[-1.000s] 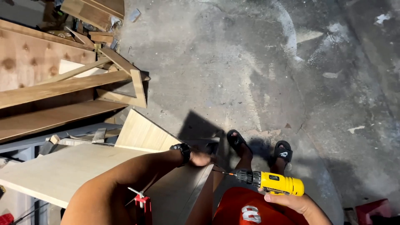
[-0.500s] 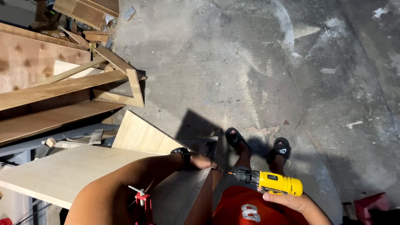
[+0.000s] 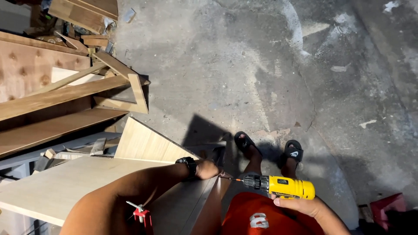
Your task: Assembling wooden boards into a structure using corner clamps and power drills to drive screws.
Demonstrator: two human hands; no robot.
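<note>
- A yellow drill [image 3: 285,187] is held in the right hand [image 3: 300,204] at the near right, above the red shorts [image 3: 261,215]; the fingers are closed around the rear of its body, with the dark chuck and thin bit pointing left.
- The tip of the bit is set at the right edge of a pale wooden panel [image 3: 65,187], just beside the left hand [image 3: 207,169].
- The left hand, with a black watch [image 3: 188,165] on its wrist, is pressed against that edge; whether its fingers are curled around the edge or laid flat cannot be told.
- The drill is judged compact, rigid and moderately heavy at the motor end; a firm hold on the handle, in line with the bit, is judged best, since the thin bit is likely to bend or snap under side load.
- The panel is judged stiff, broad and light for its size, with smooth faces that may slip; it is best steadied at the edge, near the drilling point but clear of the bit.
- A red clamp [image 3: 141,214] is seen at the near side of the panel.
- Stacked boards and a wooden frame [image 3: 117,82] lie at the far left on the concrete floor [image 3: 261,65].
- Two feet in black sandals [image 3: 294,150] stand on the floor beyond the drill.
</note>
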